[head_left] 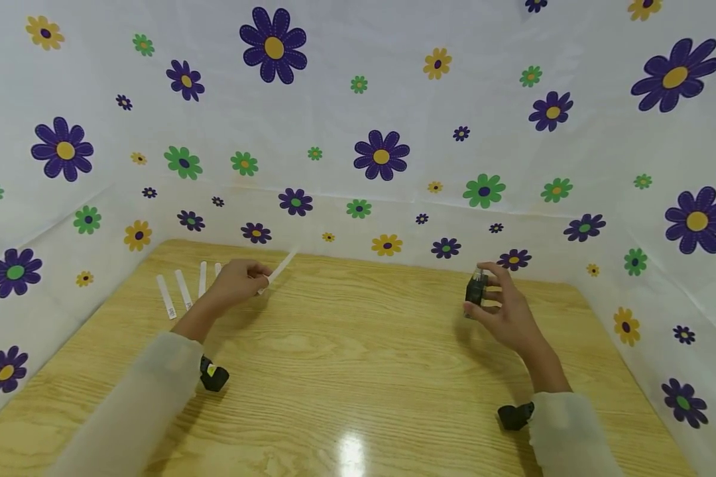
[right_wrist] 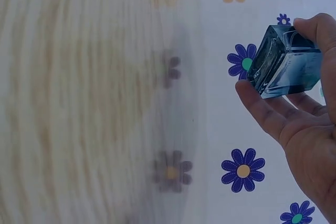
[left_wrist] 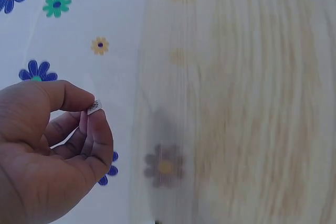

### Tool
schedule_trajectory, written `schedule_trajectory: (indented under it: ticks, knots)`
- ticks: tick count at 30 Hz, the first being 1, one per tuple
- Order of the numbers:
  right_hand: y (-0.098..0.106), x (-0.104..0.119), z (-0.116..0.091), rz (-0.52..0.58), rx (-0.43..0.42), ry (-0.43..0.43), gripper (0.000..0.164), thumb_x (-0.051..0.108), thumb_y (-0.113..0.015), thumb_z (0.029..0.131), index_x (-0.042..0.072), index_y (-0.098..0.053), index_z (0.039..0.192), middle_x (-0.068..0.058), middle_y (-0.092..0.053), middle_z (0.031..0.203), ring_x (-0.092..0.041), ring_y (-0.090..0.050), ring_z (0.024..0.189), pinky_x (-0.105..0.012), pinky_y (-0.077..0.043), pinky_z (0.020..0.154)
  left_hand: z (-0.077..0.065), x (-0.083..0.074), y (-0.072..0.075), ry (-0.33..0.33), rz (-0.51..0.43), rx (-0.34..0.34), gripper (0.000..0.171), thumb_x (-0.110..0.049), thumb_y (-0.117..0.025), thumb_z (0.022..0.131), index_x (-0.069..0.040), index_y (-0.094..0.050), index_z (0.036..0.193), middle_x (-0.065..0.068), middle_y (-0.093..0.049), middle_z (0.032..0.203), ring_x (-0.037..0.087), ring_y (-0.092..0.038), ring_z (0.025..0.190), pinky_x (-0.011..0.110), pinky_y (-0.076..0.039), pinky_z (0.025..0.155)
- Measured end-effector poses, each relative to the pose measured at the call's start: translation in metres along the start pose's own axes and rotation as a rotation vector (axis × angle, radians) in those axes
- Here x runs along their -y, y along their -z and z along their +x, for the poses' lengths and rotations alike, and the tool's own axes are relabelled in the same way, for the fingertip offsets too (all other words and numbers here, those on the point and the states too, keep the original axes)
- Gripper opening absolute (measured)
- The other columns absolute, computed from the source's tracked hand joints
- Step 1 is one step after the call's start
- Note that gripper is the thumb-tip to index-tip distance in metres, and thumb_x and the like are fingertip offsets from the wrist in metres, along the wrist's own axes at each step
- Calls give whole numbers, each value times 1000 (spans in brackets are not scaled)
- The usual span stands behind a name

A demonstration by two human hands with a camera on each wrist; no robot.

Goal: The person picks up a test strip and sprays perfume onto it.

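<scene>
My left hand [head_left: 234, 283] pinches one white paper strip [head_left: 283, 267] between thumb and fingertips, and the strip slants up and to the right. In the left wrist view only the printed end of the strip [left_wrist: 94, 106] shows clearly at the fingertips. On the right, my right hand [head_left: 509, 317] grips a dark blue glass perfume bottle [head_left: 475, 292] above the table. A finger lies at the bottle's clear top and the thumb is at its base. The right wrist view shows the thick glass base of the bottle [right_wrist: 286, 64].
Several more white strips [head_left: 166, 297] lie side by side at the table's back left, partly hidden by my left hand. White flowered cloth [head_left: 334, 119] walls the wooden table [head_left: 358, 344] at the back and both sides. A black wrist device [head_left: 215, 376] sits at each sleeve.
</scene>
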State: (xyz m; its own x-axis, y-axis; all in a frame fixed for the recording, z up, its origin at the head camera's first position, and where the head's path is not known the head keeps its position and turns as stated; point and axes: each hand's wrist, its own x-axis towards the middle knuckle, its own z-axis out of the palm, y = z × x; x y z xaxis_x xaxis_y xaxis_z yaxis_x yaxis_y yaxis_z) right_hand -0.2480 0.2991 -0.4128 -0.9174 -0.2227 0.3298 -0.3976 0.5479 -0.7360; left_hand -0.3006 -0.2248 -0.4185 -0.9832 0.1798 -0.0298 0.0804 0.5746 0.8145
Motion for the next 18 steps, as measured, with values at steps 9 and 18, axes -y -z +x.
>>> schedule_trajectory:
  ticks: [9, 18]
  knots:
    - [-7, 9, 3, 6, 1, 50, 81, 5, -77, 92, 22, -31, 156, -32, -46, 137, -51, -61, 118, -54, -57, 87, 8, -24, -30, -15, -126, 4, 31, -11, -58, 102, 1, -64, 129, 19, -65, 118, 32, -66, 100, 45, -58, 91]
    - [-21, 22, 8, -50, 3, 84, 83, 5, -80, 89, 25, -34, 156, -27, -51, 133, -49, -65, 110, -59, -58, 85, 12, -50, -60, -75, -241, 10, 25, -8, -61, 101, 1, -67, 123, 22, -67, 113, 28, -64, 96, 44, -59, 88]
